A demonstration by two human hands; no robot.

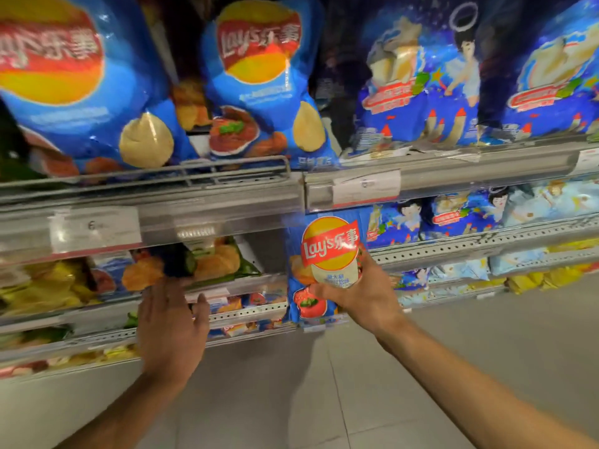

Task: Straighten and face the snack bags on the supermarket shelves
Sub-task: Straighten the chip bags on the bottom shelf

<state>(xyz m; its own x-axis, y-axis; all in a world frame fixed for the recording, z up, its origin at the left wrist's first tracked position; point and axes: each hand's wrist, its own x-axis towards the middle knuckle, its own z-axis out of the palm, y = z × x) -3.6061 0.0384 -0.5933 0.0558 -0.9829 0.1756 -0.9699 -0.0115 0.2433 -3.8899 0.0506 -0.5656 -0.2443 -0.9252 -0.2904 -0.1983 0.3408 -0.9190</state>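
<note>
Grey-tiled floor [421, 367], metal shelves [194, 202] — right hand [359, 294] grips a blue Lay's bag [327, 254] (upright); left hand [171, 322] spread, holding nothing.

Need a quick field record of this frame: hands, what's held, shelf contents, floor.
left hand: open, fingers spread, reaching toward the green bag on the lower-left shelf; contact unclear from blur
right hand: grips a small blue Lay's bag upright, logo facing the camera
upper shelf left: two large blue Lay's bags behind a wire rail
upper shelf right: dark blue cartoon-print bags
price tags: on the shelf edges, text unreadable
floor: grey tiles
</note>
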